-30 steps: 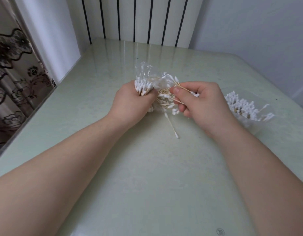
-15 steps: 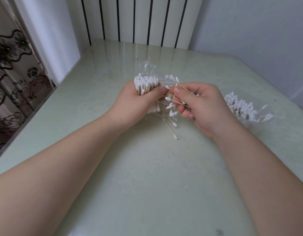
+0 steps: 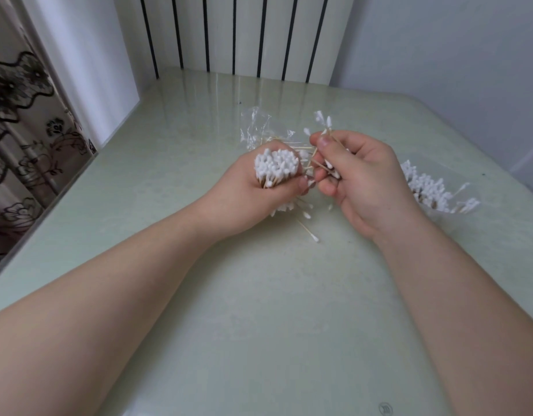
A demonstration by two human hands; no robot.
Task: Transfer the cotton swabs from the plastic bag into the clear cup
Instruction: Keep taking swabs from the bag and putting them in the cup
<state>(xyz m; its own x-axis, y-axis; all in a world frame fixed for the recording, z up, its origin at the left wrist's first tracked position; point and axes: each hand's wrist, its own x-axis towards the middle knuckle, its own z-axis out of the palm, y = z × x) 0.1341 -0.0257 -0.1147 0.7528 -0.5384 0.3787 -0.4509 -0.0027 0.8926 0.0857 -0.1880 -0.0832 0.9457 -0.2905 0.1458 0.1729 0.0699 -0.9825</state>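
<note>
Gripping a thick bundle of white-tipped, wooden-stemmed cotton swabs (image 3: 275, 169), the left hand (image 3: 253, 193) has its fingers curled tight round the stems, with the tips fanned up toward the camera. Right hand (image 3: 367, 181): thumb and forefinger pinch a few stray swabs (image 3: 323, 123), tips pointing up and away. Its other fingers curl under, with more stems caught among them.

Change over the last second: the crumpled clear plastic bag (image 3: 254, 129), which stood up around the bundle between the two hands, now lies slack behind the left hand. Only a few stems show at its mouth. The bundle has tipped toward the viewer and stands free of the film. The right hand has lifted its strays higher.

Reading: the bag looks nearly emptied. The swabs are out and in hand but not yet in the cup. The clear plastic cup (image 3: 445, 213) stands on the pale green glossy table (image 3: 259, 325) just beyond the right hand, its outline faint, already holding many upright swabs. Several loose swabs (image 3: 308, 232) lie on the table beneath the hands.

Next, probably: carry both handfuls across to the cup. The loose ones will need gathering afterwards, and thin stems slip easily from a pinch.
</note>
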